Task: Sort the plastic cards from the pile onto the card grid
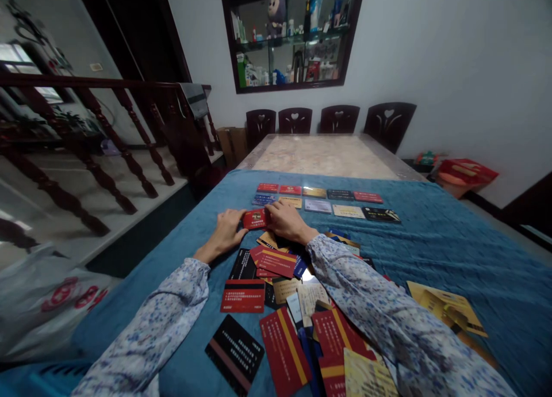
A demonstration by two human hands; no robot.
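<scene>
Between my two hands is a red card (pixel 256 219), gripped at its left edge by my left hand (pixel 228 227) and at its right edge by my right hand (pixel 288 220). It is held at the near side of two rows of cards. The far row has a red card (pixel 268 187), a gold card (pixel 314 192) and others; the nearer row includes a silver card (pixel 318 206) and a black card (pixel 381 214). Closer to me lies a loose, overlapping heap with a maroon card (pixel 284 348), a black striped card (pixel 235 354) and several more.
A blue cloth (pixel 452 230) covers the near part of the table; its bare stone top (pixel 319 152) shows beyond. Dark chairs (pixel 294 121) stand at the far end. A gold card (pixel 446 305) lies right of my right arm. A white plastic bag (pixel 47 305) is at the left.
</scene>
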